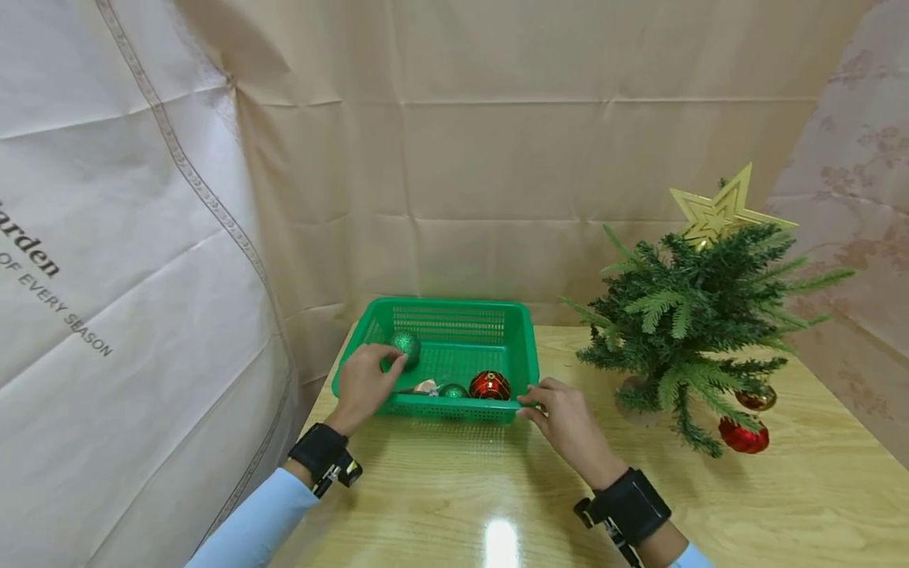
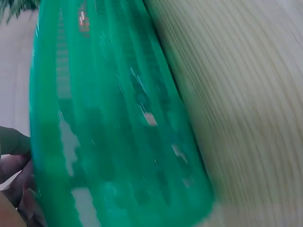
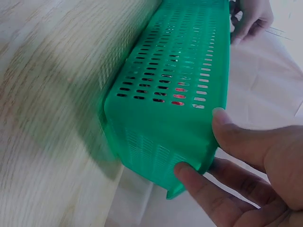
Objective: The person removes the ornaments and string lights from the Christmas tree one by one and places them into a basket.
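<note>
A green plastic basket [image 1: 465, 410] stands on the table with baubles inside. My right hand [image 1: 564, 414] grips its front right corner; in the right wrist view the thumb [image 3: 222, 118] lies against the rim and the index finger [image 3: 199, 187] touches the end wall. Over the basket's left side is my left hand [image 1: 365, 383], its fingers bent and their tips overlapping a glittery green bauble [image 1: 406, 345]. I cannot tell whether it pinches anything. Near the front wall lie a red bauble [image 1: 490, 386], a smaller green bauble [image 1: 453, 390] and a pale small item [image 1: 426, 386].
To the right stands a small Christmas tree [image 1: 689, 315] topped with a gold star [image 1: 720, 209]. A red ornament [image 1: 744, 435] and a gold bauble [image 1: 756, 397] hang low on its right. Beige cloth [image 1: 497, 158] hangs behind the wooden table [image 1: 426, 505].
</note>
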